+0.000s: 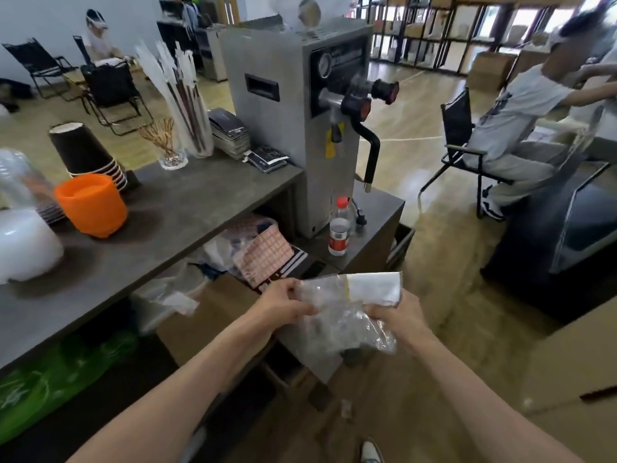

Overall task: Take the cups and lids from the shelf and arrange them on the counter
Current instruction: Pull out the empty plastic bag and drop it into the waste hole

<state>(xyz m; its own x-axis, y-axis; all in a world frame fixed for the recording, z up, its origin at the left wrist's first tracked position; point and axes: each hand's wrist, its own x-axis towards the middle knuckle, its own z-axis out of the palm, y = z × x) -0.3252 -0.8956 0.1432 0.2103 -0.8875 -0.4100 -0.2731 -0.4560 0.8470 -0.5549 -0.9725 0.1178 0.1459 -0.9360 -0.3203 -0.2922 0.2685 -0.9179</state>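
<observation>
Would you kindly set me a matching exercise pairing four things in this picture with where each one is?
Things:
1. orange tub
2. water bottle
3. clear plastic bag
4. straws

Places:
A. gripped by the left hand and right hand
B. standing in a glass vase
C. on the counter, beside the stacked dark cups
D. next to the steel machine

Pairs: 1-C, 2-D, 3-A, 4-B.

1 head-worn wide-angle view looks forward and down, near the counter (187, 202) at its left.
</observation>
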